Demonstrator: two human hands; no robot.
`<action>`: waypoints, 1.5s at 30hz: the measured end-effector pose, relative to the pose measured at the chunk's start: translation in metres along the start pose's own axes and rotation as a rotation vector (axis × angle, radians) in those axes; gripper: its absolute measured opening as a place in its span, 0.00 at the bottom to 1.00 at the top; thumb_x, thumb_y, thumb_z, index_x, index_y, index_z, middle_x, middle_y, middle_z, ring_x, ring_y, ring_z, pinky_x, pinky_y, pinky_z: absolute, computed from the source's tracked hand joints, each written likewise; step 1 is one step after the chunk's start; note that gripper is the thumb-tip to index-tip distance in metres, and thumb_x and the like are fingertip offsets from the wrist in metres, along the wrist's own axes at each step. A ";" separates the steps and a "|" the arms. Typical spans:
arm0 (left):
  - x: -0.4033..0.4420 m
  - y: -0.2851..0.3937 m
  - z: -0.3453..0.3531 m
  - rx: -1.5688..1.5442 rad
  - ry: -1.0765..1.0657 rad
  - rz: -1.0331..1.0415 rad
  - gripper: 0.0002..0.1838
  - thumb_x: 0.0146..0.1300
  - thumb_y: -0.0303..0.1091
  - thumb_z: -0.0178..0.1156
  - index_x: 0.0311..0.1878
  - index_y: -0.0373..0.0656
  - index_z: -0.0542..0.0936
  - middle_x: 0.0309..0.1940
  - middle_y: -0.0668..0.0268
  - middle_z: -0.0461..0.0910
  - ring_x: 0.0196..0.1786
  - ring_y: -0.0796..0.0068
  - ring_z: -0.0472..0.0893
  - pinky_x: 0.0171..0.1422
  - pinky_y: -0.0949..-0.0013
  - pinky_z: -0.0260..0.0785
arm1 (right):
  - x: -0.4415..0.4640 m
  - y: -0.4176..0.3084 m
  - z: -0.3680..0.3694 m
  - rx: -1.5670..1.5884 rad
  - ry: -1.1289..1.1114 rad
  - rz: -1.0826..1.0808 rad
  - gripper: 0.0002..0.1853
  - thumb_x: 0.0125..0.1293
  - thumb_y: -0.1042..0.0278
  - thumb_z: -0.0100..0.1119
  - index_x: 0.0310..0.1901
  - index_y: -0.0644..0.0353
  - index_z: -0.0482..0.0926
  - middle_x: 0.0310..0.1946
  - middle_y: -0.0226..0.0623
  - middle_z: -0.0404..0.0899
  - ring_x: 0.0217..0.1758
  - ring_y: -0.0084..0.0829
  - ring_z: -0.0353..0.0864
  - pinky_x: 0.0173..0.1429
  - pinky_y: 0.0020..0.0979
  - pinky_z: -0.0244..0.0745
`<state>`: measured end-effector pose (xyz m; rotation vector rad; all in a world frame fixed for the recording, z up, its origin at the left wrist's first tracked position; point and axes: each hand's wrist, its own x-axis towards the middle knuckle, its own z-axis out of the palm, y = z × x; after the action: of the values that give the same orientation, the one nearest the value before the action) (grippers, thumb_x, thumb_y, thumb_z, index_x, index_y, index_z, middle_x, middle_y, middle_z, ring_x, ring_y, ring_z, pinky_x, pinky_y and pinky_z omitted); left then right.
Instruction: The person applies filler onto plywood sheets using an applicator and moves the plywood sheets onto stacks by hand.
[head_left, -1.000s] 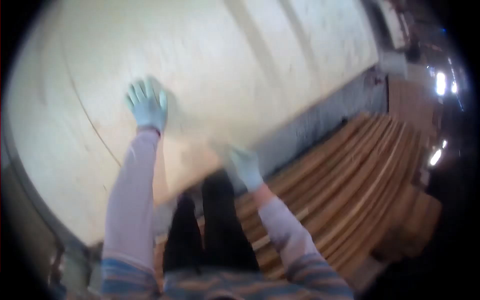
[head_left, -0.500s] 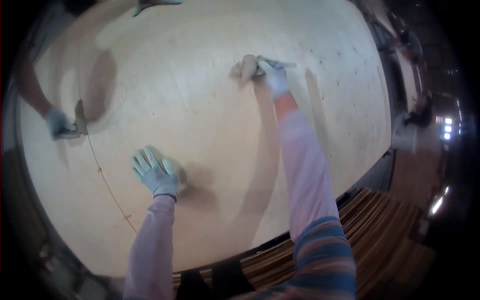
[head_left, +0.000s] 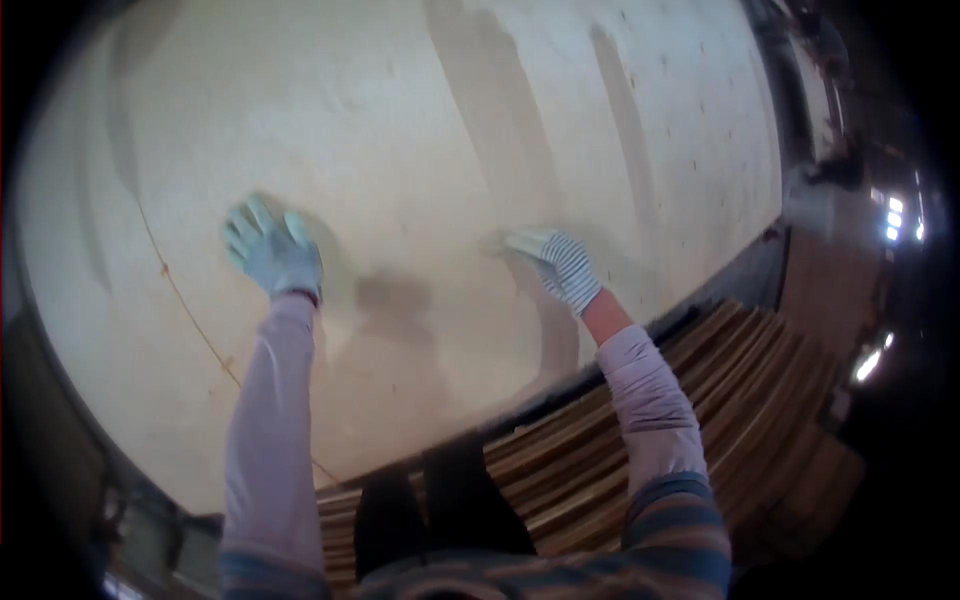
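My left hand, in a pale glove with a grey back, rests on a broad light wooden sheet. Its fingers are spread and nothing is in them. My right hand, in a striped-cuff glove, is low over the same sheet, its fingers pressed together and pointing left. A faint tan smear shows at its blurred fingertips; what they hold, if anything, I cannot make out. The seam with small orange-brown marks runs left of my left hand.
Layered wooden sheets lie below the near edge, by my dark-trousered legs. Long shadows cross the sheet. Small dark marks dot its right side. Bright lights and a dim floor are at the right.
My right hand has come back toward me from farther out, where it was at a tan lump. That lump and the co-worker's hands are out of view. My left hand stays spread.
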<state>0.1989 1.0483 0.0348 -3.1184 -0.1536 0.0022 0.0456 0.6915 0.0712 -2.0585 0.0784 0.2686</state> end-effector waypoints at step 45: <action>-0.226 -0.463 0.003 0.032 0.093 0.151 0.35 0.64 0.53 0.49 0.70 0.43 0.63 0.66 0.48 0.60 0.68 0.44 0.57 0.72 0.42 0.45 | -0.248 -0.179 0.472 -0.271 0.285 0.012 0.11 0.65 0.70 0.57 0.47 0.58 0.83 0.46 0.41 0.84 0.49 0.34 0.83 0.53 0.32 0.77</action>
<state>-0.0719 1.4864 0.0410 -3.0817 0.0834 -0.1358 -0.2393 1.1764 0.0631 -2.3557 0.2396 -0.0114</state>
